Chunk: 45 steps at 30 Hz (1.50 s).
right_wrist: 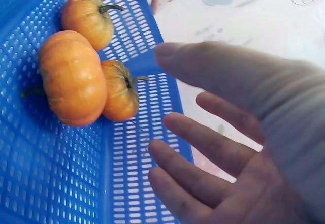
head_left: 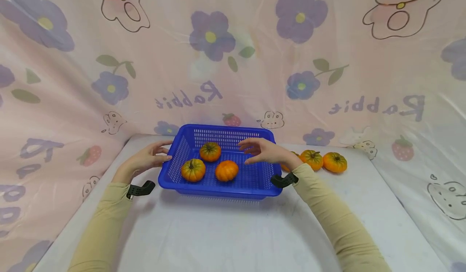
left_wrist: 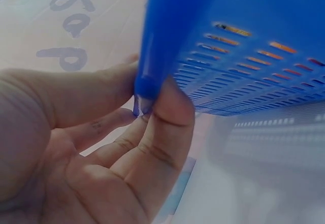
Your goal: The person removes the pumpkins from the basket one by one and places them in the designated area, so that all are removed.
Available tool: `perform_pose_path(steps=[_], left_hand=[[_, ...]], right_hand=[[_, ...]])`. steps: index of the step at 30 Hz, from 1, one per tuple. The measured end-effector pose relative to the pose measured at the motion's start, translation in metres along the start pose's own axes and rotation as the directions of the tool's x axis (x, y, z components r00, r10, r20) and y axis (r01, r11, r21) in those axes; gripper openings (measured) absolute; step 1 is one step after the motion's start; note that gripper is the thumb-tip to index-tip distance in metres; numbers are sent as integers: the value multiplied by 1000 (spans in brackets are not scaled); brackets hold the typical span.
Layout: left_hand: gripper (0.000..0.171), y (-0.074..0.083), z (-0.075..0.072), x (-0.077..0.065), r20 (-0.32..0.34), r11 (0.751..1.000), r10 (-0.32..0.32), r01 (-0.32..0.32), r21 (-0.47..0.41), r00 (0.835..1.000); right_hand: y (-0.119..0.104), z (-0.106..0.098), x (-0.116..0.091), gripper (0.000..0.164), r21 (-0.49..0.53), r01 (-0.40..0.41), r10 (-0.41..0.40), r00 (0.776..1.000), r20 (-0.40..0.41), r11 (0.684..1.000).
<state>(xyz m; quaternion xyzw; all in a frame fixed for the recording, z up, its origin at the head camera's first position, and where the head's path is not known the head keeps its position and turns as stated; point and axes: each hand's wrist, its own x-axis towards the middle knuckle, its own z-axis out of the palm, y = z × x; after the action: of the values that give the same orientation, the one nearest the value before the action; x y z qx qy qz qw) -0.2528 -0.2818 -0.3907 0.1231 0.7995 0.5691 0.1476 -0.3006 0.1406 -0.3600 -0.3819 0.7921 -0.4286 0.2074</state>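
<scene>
A blue perforated plastic basket (head_left: 218,190) holds three small orange pumpkins: a green-streaked one (head_left: 210,151) at the back, another (head_left: 193,170) at front left, and a plainer orange one (head_left: 227,171) beside it. At the basket's left end, my left hand (head_left: 147,158) pinches the rim (left_wrist: 152,76), thumb on one side and curled fingers on the other. My right hand (head_left: 267,150) hovers over the basket's right part, its fingers (right_wrist: 198,163) spread and loosely bent, holding nothing. The pumpkins lie apart from that hand, to its left in the head view.
Right of the basket, more pumpkins stand in a row on the white table (head_left: 225,235): one (head_left: 335,162) at the end, one (head_left: 312,160) next to it, and one partly hidden behind my right wrist. A printed curtain (head_left: 251,73) hangs behind and along both sides.
</scene>
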Motion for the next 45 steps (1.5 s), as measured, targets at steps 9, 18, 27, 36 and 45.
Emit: perform_pose_path(steps=[9, 18, 27, 36, 45], left_hand=[[71, -3, -2, 2, -6, 1000, -1, 1, 4, 1000], [71, 2, -3, 1, -13, 1000, -2, 2, 13, 1000], [71, -1, -2, 0, -10, 1000, -7, 7, 1, 1000], [72, -2, -2, 1, -9, 1000, -7, 7, -5, 1000], [72, -3, 0, 0, -11, 1000, -9, 9, 6, 1000]], right_hand=[[-4, 14, 12, 57, -53, -9, 12, 998, 56, 999], [-2, 24, 24, 55, -55, 37, -32, 995, 95, 998], [5, 30, 33, 54, -67, 54, -42, 984, 174, 996], [1, 31, 38, 53, -130, 41, -12, 977, 213, 991], [1, 31, 41, 54, -201, -15, 60, 974, 219, 979]])
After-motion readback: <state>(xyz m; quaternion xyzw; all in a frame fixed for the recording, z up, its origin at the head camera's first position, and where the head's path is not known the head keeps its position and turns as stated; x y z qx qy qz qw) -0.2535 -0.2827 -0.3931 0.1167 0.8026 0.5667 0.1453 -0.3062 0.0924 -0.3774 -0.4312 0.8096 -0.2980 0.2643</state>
